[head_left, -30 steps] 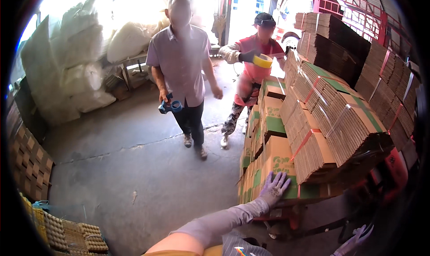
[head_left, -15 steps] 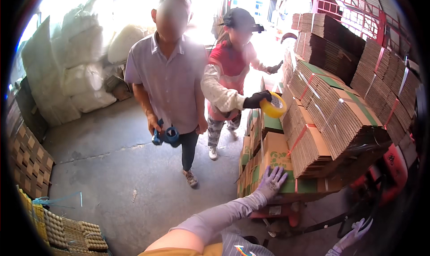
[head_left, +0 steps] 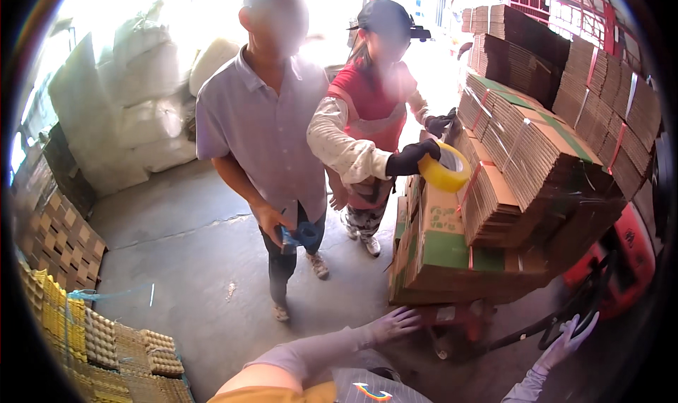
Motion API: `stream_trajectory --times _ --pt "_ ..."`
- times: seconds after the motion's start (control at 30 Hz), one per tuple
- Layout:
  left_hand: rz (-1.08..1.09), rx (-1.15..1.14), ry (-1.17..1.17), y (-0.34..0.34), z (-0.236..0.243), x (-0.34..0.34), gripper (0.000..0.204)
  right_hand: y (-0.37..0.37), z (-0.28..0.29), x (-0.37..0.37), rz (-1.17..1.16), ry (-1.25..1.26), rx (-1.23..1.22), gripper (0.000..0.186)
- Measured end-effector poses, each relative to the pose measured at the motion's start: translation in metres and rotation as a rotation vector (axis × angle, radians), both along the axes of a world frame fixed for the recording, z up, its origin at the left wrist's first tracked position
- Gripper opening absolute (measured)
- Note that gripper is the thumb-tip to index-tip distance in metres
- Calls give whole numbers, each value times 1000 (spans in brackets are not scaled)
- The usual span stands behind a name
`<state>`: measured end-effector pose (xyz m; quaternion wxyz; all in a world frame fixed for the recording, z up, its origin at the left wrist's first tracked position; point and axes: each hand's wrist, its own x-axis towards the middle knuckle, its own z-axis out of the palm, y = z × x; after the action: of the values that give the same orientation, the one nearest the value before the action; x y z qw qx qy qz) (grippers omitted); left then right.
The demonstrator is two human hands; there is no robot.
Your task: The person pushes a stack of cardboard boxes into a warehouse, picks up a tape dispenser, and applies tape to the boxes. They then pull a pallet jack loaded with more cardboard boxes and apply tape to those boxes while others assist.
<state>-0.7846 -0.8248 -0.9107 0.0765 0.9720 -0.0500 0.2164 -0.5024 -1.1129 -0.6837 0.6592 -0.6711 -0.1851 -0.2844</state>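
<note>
My left hand (head_left: 395, 324), in a pale lilac glove, is open with its fingers stretched out, beside the low red base (head_left: 452, 315) under the cardboard stack. Flattened cardboard boxes (head_left: 441, 223) with green bands lie above it, bundled with straps. My right hand (head_left: 567, 338), gloved alike, is at the black loop handle (head_left: 547, 338) of a red pallet jack (head_left: 631, 244). Its fingers look spread; whether they touch the loop is unclear. Across the stack a co-worker's dark-gloved hand (head_left: 413, 157) holds a roll of yellow tape (head_left: 445, 169).
Another person (head_left: 265, 121) stands left of the co-worker, holding a blue tape dispenser (head_left: 300, 235). Egg trays (head_left: 127, 346) are piled at the lower left, near a stack of cartons (head_left: 63, 241). Large white sacks (head_left: 134, 106) stand behind. More bundled cardboard (head_left: 600, 85) rises at the right.
My left hand has come off the cardboard, down and left. My right hand appears higher, nearer the loop handle. Both people have come closer; the yellow tape stays over the stack.
</note>
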Motion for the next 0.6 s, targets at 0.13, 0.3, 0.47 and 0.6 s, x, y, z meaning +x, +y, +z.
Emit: stream_trajectory --times 0.13,0.3,0.47,0.6 --pt "298 -317 902 -6 -71 -121 63 -4 -1 1 -42 -40 -22 49" --pt "777 -919 1115 -18 -140 -241 70 2 -5 0 65 46 34 53" --pt "754 -1014 981 -18 -179 -270 71 -14 -10 9 98 1 -92 57" --pt "709 -1070 911 -28 -198 -294 72 -23 -18 -8 71 0 -171 60"
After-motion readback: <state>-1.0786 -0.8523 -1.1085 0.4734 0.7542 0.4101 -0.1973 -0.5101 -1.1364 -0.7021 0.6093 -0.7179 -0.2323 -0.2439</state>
